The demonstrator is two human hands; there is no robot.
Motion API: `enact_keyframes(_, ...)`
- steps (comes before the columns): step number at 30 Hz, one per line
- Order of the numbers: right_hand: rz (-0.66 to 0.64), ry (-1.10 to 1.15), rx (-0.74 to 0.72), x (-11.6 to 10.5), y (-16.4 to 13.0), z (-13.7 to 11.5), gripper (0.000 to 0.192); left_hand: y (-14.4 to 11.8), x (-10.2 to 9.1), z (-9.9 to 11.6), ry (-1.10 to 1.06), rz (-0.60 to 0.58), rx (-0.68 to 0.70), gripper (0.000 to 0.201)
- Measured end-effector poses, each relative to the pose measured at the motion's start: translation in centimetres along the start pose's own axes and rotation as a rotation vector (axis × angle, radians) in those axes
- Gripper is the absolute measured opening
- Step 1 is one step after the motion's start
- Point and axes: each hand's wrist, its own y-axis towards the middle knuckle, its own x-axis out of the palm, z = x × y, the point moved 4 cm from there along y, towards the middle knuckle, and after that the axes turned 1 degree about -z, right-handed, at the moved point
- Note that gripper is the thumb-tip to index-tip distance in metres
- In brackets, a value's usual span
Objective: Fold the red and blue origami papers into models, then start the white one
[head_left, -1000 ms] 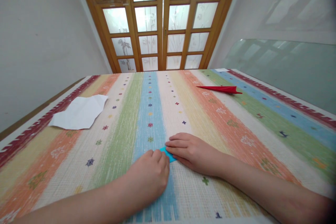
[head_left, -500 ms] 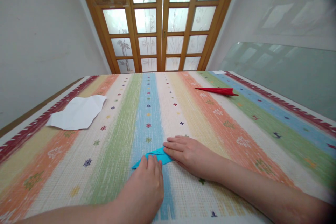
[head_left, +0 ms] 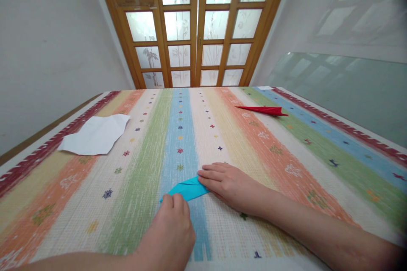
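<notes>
A narrow, pointed piece of folded blue paper (head_left: 190,189) lies slantwise on the striped tablecloth, with crease lines on its upper face. My left hand (head_left: 173,224) is at its left tip, fingers curled and closed on the lower edge; the thumb is hidden. At the other end, my right hand (head_left: 232,189) rests flat over the paper with its fingers stretched out, covering that end.
Farther off to the right lies a slim folded red paper (head_left: 265,111). An irregular sheet of white paper (head_left: 95,134) is at the left. Patterned stripes run along the tablecloth (head_left: 149,144), and a glazed wooden door (head_left: 197,42) stands beyond the table.
My left hand has slid a little left and toward me along the blue paper, uncovering more of its middle. My right hand stays in place.
</notes>
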Motion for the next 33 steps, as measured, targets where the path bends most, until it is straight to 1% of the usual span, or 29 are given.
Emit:
enact_keyframes(5, 0.016, 0.009, -0.003, -0.1, 0.0, 0.0, 0.034, -0.8, 0.1, -0.5, -0.070, -0.067, -0.043, 0.017)
enact_keyframes(7, 0.021, 0.005, -0.005, -0.1, 0.0, 0.0, 0.034, -1.1, -0.3, -0.7, -0.101, -0.047, -0.072, 0.015)
enact_keyframes(9, 0.028, 0.002, -0.009, 0.0, 0.0, 0.0, 0.034, -1.1, -0.9, -0.6, -0.144, 0.040, -0.048, 0.015)
enact_keyframes(12, 0.053, 0.015, -0.010, 0.2, 0.0, 0.1, 0.033, -0.3, -1.2, -0.4, -0.164, 0.262, 0.030, 0.020)
enact_keyframes(13, 0.061, 0.019, -0.011, 0.3, 0.0, 0.1, 0.033, 0.1, -1.0, -0.4, -0.132, 0.330, 0.020, 0.024)
enact_keyframes(14, 0.067, 0.022, -0.014, 0.3, 0.0, 0.1, 0.033, 0.4, -0.7, -0.5, -0.096, 0.401, -0.018, 0.031)
enact_keyframes(15, 0.068, 0.021, -0.020, 0.3, 0.0, 0.1, 0.033, 0.8, -0.2, -0.6, -0.078, 0.421, -0.050, 0.039)
enact_keyframes(16, 0.063, 0.019, -0.024, 0.4, 0.0, 0.1, 0.033, 1.2, 0.4, -0.7, -0.077, 0.416, -0.078, 0.044)
enact_keyframes(17, 0.054, 0.015, -0.027, 0.4, 0.0, 0.0, 0.033, 1.6, 1.0, -0.7, -0.086, 0.379, -0.097, 0.047)
enact_keyframes(19, 0.034, 0.012, -0.025, 0.3, 0.0, 0.0, 0.033, 2.1, 1.9, -0.7, -0.101, 0.269, -0.125, 0.048)
enact_keyframes(21, 0.022, 0.013, -0.012, 0.2, 0.0, -0.1, 0.033, 2.2, 2.3, -0.6, -0.092, 0.171, -0.146, 0.046)
enact_keyframes(22, 0.023, 0.016, -0.006, 0.2, 0.0, -0.1, 0.034, 2.2, 2.3, -0.6, -0.079, 0.142, -0.153, 0.044)
enact_keyframes(24, 0.029, 0.024, 0.001, 0.1, 0.0, -0.2, 0.034, 2.2, 2.0, -0.7, -0.050, 0.121, -0.160, 0.042)
enact_keyframes(27, 0.043, 0.034, 0.003, 0.0, 0.0, -0.3, 0.034, 2.2, 1.7, -0.9, -0.047, 0.133, -0.166, 0.040)
enact_keyframes(33, 0.070, 0.083, 0.012, -0.2, -0.1, -0.2, 0.035, 2.7, 1.0, -2.0, -0.175, 0.114, -0.160, 0.024)
